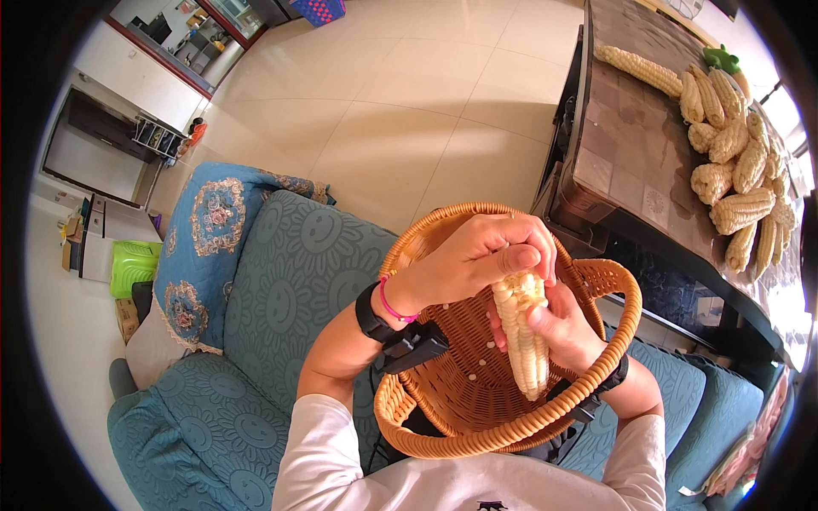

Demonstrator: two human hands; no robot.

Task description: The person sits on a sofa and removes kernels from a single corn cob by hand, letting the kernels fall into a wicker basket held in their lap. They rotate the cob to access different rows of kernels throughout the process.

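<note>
A pale ear of corn is held over a brown wicker basket that rests on my lap. My right hand wraps around the middle of the ear, with the thumb on its kernels. At the ear's upper end, my left hand presses its fingers and thumb against the cob, where some kernels are gone. Several loose kernels lie on the basket's woven bottom. Both wrists wear black straps with dark devices, and the left wrist also has a pink bracelet.
At the right stands a brown table bearing a pile of corn ears and a green figure. A blue patterned sofa surrounds me on both sides. Near the left wall is a green plastic stool. Tiled floor stretches ahead.
</note>
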